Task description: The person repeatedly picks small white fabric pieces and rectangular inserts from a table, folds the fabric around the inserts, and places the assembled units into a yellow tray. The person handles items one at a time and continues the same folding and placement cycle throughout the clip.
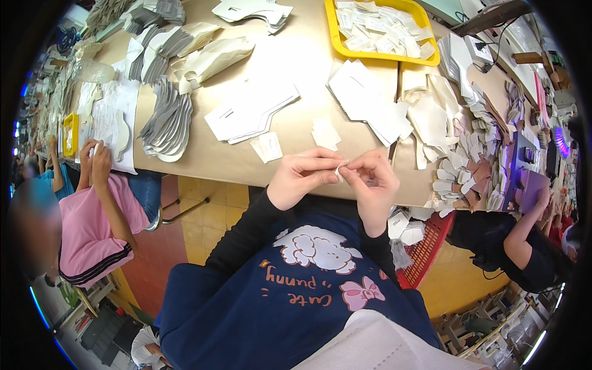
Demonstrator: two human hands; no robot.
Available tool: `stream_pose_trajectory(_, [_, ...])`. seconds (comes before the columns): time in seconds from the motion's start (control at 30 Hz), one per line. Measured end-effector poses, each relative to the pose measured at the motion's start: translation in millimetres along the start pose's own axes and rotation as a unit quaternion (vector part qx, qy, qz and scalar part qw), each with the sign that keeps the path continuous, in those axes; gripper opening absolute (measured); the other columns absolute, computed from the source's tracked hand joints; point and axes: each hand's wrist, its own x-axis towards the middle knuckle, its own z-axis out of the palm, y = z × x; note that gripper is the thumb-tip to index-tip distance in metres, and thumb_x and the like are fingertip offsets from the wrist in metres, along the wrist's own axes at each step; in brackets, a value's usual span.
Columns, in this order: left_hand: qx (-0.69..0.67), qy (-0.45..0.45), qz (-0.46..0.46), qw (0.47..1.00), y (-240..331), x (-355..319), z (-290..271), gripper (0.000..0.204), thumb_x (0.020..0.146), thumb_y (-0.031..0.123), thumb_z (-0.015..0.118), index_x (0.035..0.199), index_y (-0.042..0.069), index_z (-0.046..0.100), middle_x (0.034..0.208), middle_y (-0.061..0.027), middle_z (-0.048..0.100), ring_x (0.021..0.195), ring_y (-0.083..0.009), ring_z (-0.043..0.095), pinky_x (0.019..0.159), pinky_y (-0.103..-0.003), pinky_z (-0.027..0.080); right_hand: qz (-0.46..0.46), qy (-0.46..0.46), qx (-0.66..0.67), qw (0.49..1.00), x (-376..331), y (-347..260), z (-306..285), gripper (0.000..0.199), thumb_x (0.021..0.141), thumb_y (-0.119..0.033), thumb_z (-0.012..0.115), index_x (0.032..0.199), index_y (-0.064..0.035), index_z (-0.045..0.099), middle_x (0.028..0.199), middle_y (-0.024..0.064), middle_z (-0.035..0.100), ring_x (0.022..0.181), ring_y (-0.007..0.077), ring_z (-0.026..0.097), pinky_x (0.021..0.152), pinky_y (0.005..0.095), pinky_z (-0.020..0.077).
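Observation:
Just off the table's near edge, my left hand and my right hand meet, fingertips pinched together. Between them is a small white piece, mostly hidden by the fingers; it resembles the small labels on the table. Beyond my left hand lie small white labels, and another little group of labels sits farther to the right. A stack of white cut-out panels with slits rests behind the left group. A second stack of slit panels lies to the right.
A yellow tray of white labels stands at the back right. Bundles of grey-white pieces line the left, with shaped pieces heaped at right. A red basket stands by my right side. Co-workers sit left and right.

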Motion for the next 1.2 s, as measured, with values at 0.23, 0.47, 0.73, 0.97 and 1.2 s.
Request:
stream_pose_trajectory(0.23, [0.262,0.038,0.153,0.952,7.4,2.4,-8.9,0.027,0.079,-0.002,0.075,0.106,0.004,0.076,0.104,-0.0089,0.071,0.097,-0.0221,0.067,0.087,-0.032,0.053,0.044,-0.075,0.014,0.996,-2.4,-9.1,-1.9,0.011,0.087,0.002,0.072,0.098,0.0002,0.075,0.085,0.0004,0.061,0.058,0.0016,0.038,0.05,0.0202,0.0268])
stream_pose_trajectory(0.47, [0.426,0.026,0.279,0.86,3.2,9.5,-17.9,0.029,0.076,0.011,0.079,0.105,0.014,0.077,0.101,-0.001,0.072,0.092,-0.0213,0.065,0.092,-0.04,0.046,0.07,-0.083,-0.052,0.993,-0.7,-12.1,-6.3,0.008,0.088,-0.001,0.071,0.096,0.0005,0.074,0.078,0.0008,0.06,0.056,0.0034,0.038,0.049,0.0222,0.0276])
stream_pose_trajectory(0.73, [0.441,0.021,0.269,0.856,0.0,9.5,-19.2,0.03,0.076,0.013,0.079,0.105,0.016,0.078,0.102,0.0005,0.071,0.094,-0.0205,0.065,0.093,-0.043,0.045,0.046,-0.088,-0.131,0.986,0.7,-14.5,-5.9,0.008,0.084,-0.002,0.073,0.092,-0.0005,0.073,0.074,0.0024,0.06,0.056,0.0075,0.042,0.05,0.0251,0.0317])
stream_pose_trajectory(0.97, [0.452,0.008,0.235,0.861,3.1,6.5,-17.9,0.031,0.075,0.011,0.079,0.105,0.013,0.078,0.101,0.0001,0.071,0.092,-0.0203,0.065,0.092,-0.037,0.045,0.05,-0.084,-0.134,0.986,-0.5,-12.3,-3.1,0.004,0.086,-0.002,0.071,0.088,0.0014,0.07,0.073,0.0015,0.057,0.059,0.0073,0.043,0.052,0.0243,0.0333])
stream_pose_trajectory(1.2, [0.361,0.006,0.217,0.907,0.1,5.1,-11.7,0.035,0.077,-0.008,0.073,0.11,0.004,0.075,0.101,-0.0107,0.07,0.088,-0.0217,0.068,0.073,-0.03,0.058,0.108,-0.077,-0.018,0.991,-2.3,-8.6,-2.2,0.005,0.091,-0.001,0.066,0.09,0.0031,0.068,0.08,0.001,0.058,0.065,0.0056,0.044,0.057,0.0226,0.0357])
